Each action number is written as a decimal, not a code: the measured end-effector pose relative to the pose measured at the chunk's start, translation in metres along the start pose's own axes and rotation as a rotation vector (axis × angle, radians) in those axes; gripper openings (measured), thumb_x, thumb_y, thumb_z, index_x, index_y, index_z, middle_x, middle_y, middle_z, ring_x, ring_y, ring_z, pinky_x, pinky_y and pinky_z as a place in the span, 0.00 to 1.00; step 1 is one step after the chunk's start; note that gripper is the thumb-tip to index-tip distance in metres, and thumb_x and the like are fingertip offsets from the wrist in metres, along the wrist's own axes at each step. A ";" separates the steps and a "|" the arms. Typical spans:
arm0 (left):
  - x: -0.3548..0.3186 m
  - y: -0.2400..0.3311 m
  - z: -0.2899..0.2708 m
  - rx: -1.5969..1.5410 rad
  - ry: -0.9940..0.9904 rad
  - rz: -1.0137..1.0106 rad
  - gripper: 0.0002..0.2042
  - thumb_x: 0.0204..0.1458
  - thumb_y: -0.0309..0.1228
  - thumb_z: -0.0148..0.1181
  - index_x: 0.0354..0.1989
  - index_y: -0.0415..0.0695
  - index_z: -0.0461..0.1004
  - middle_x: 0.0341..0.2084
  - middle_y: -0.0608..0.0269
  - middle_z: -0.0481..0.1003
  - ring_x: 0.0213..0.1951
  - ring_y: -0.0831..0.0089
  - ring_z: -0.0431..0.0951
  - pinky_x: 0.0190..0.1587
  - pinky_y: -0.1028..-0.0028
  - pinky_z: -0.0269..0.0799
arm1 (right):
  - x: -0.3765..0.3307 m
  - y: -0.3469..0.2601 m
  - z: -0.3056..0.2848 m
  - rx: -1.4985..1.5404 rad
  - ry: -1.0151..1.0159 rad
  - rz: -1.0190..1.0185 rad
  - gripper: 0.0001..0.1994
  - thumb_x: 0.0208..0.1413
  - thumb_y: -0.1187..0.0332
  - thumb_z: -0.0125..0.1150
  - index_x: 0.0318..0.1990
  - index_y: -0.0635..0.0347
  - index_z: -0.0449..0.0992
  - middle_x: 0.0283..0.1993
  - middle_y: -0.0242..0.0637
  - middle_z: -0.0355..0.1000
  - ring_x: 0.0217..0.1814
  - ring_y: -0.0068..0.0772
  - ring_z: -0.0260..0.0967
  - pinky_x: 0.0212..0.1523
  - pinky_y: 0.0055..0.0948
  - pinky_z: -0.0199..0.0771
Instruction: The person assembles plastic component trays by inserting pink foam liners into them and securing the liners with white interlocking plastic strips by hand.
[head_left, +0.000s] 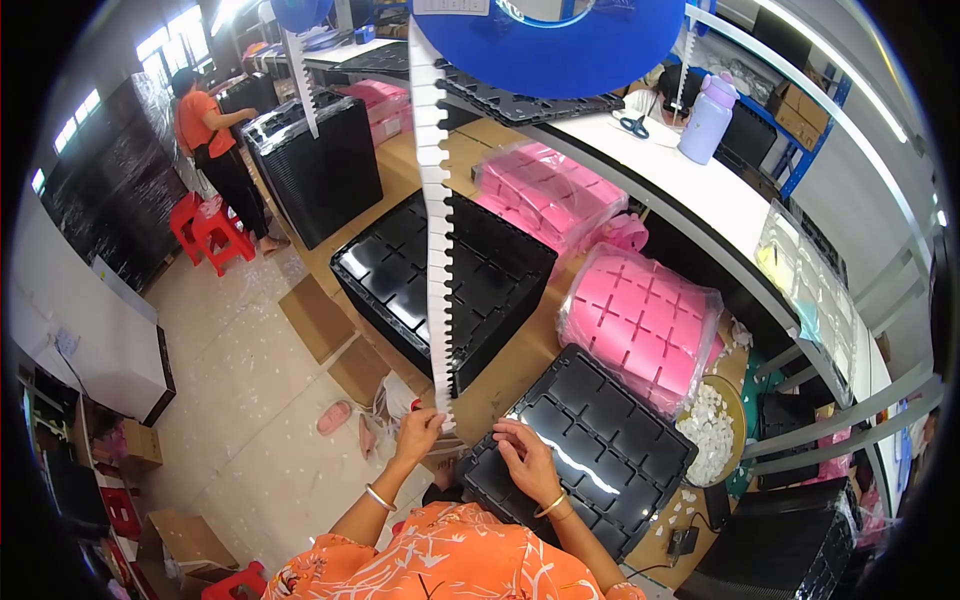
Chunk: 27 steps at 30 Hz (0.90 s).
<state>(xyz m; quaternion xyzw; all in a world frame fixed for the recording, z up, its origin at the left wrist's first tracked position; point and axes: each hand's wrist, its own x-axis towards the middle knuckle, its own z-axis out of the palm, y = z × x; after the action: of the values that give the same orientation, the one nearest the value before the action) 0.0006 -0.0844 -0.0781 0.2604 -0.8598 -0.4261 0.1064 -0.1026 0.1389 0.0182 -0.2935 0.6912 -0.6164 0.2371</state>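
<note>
Hands (417, 438) by strip (436, 250), cropped reel (555, 60) above

Down the middle, a sticker strip (434, 180) hanging from a reel (570, 60) overhead, in front of the middle panel stack (385, 265) on the workbench (490, 400); left hand (419, 434) at the strip's lower end, right hand (526, 458) over the nearest panel stack (610, 430). Beyond this stack, two wrapped bundles (640, 325), one behind the other; to its right, a basin (740, 410) with scraps (707, 435) inside. Past the bundles, on a raised shelf (705, 190), scissors (635, 126) left of a bottle (707, 122). Far left, beside stools (225, 235), a co-worker (203, 125).
</note>
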 end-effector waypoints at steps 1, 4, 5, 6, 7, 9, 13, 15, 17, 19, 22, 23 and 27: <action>-0.002 0.005 -0.004 -0.284 -0.039 -0.123 0.10 0.61 0.30 0.58 0.42 0.35 0.78 0.26 0.56 0.81 0.28 0.66 0.82 0.30 0.74 0.75 | -0.001 0.000 0.000 -0.036 0.001 -0.011 0.13 0.63 0.76 0.55 0.54 0.66 0.74 0.57 0.42 0.72 0.53 0.34 0.77 0.51 0.27 0.77; -0.007 0.040 -0.023 -0.766 -0.106 -0.252 0.14 0.66 0.33 0.52 0.43 0.31 0.73 0.29 0.53 0.80 0.28 0.66 0.83 0.28 0.79 0.77 | -0.002 -0.001 0.002 -0.007 0.017 0.061 0.13 0.64 0.73 0.56 0.54 0.67 0.73 0.52 0.41 0.75 0.52 0.33 0.77 0.51 0.27 0.77; -0.011 0.066 -0.035 -0.911 -0.127 -0.263 0.14 0.67 0.33 0.50 0.44 0.32 0.72 0.31 0.52 0.80 0.29 0.65 0.83 0.28 0.78 0.77 | -0.002 -0.003 0.004 -0.009 0.022 0.063 0.13 0.64 0.73 0.56 0.54 0.67 0.73 0.52 0.41 0.75 0.52 0.33 0.77 0.51 0.27 0.77; -0.014 0.084 -0.043 -1.057 -0.143 -0.272 0.13 0.68 0.33 0.49 0.46 0.32 0.71 0.33 0.51 0.80 0.30 0.64 0.83 0.28 0.77 0.77 | 0.000 -0.007 0.006 -0.003 0.022 0.058 0.13 0.64 0.72 0.56 0.54 0.66 0.74 0.50 0.41 0.76 0.52 0.32 0.77 0.51 0.27 0.77; -0.018 0.094 -0.047 -1.060 -0.145 -0.271 0.13 0.68 0.33 0.49 0.46 0.32 0.71 0.33 0.51 0.80 0.30 0.64 0.83 0.28 0.77 0.77 | 0.002 -0.009 0.008 0.004 0.023 0.053 0.13 0.65 0.70 0.56 0.54 0.66 0.74 0.48 0.40 0.77 0.52 0.31 0.77 0.51 0.27 0.76; -0.023 0.106 -0.052 -1.133 -0.201 -0.265 0.14 0.68 0.34 0.47 0.47 0.33 0.70 0.36 0.50 0.80 0.31 0.64 0.83 0.30 0.76 0.77 | 0.006 -0.011 0.012 0.056 -0.007 0.067 0.13 0.66 0.68 0.57 0.54 0.66 0.74 0.48 0.37 0.76 0.51 0.27 0.75 0.51 0.24 0.74; -0.026 0.106 -0.052 -1.244 -0.228 -0.255 0.15 0.68 0.36 0.47 0.48 0.34 0.70 0.36 0.49 0.80 0.32 0.64 0.83 0.31 0.76 0.78 | 0.012 -0.005 0.005 0.203 -0.151 0.136 0.13 0.65 0.66 0.60 0.51 0.65 0.75 0.45 0.30 0.75 0.45 0.18 0.71 0.49 0.19 0.71; -0.025 0.106 -0.052 -1.257 -0.223 -0.272 0.16 0.69 0.37 0.46 0.49 0.34 0.69 0.36 0.50 0.80 0.31 0.64 0.83 0.30 0.76 0.77 | 0.012 -0.008 0.004 0.223 -0.149 0.135 0.12 0.64 0.66 0.61 0.48 0.64 0.76 0.42 0.30 0.76 0.44 0.17 0.72 0.47 0.20 0.72; -0.026 0.111 -0.054 -1.299 -0.220 -0.283 0.15 0.68 0.36 0.48 0.49 0.34 0.70 0.35 0.50 0.80 0.30 0.66 0.83 0.30 0.77 0.77 | 0.011 -0.010 0.004 0.235 -0.144 0.132 0.11 0.63 0.66 0.62 0.46 0.64 0.77 0.39 0.29 0.76 0.42 0.17 0.72 0.45 0.20 0.73; -0.025 0.116 -0.052 -1.338 -0.218 -0.294 0.14 0.67 0.35 0.51 0.49 0.34 0.70 0.35 0.51 0.80 0.30 0.67 0.82 0.29 0.77 0.76 | 0.012 -0.007 0.003 0.177 -0.071 0.120 0.09 0.61 0.68 0.64 0.42 0.64 0.78 0.36 0.29 0.77 0.37 0.17 0.71 0.40 0.20 0.72; -0.025 0.115 -0.044 -1.139 -0.240 -0.249 0.11 0.63 0.31 0.57 0.47 0.35 0.72 0.34 0.53 0.80 0.29 0.70 0.81 0.28 0.79 0.75 | 0.011 -0.020 0.005 -0.051 -0.016 0.070 0.07 0.58 0.69 0.66 0.39 0.63 0.79 0.33 0.30 0.76 0.32 0.17 0.70 0.33 0.20 0.70; -0.025 0.110 -0.041 -1.086 -0.203 -0.263 0.10 0.61 0.29 0.59 0.45 0.35 0.73 0.34 0.54 0.80 0.29 0.72 0.81 0.28 0.79 0.75 | 0.011 -0.026 0.008 -0.084 0.031 -0.004 0.06 0.56 0.70 0.67 0.38 0.62 0.80 0.31 0.32 0.75 0.28 0.20 0.69 0.30 0.21 0.68; -0.022 0.090 -0.022 -1.190 -0.052 -0.417 0.08 0.59 0.27 0.62 0.41 0.35 0.75 0.31 0.57 0.79 0.27 0.74 0.79 0.26 0.80 0.72 | 0.014 -0.043 0.003 -0.207 0.116 -0.140 0.06 0.56 0.70 0.66 0.37 0.63 0.80 0.30 0.34 0.74 0.29 0.23 0.70 0.31 0.22 0.70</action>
<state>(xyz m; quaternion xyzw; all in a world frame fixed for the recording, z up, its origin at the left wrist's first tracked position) -0.0038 -0.0420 0.0071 0.3083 -0.4092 -0.8494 0.1266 -0.1062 0.1240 0.0610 -0.3276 0.7414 -0.5728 0.1218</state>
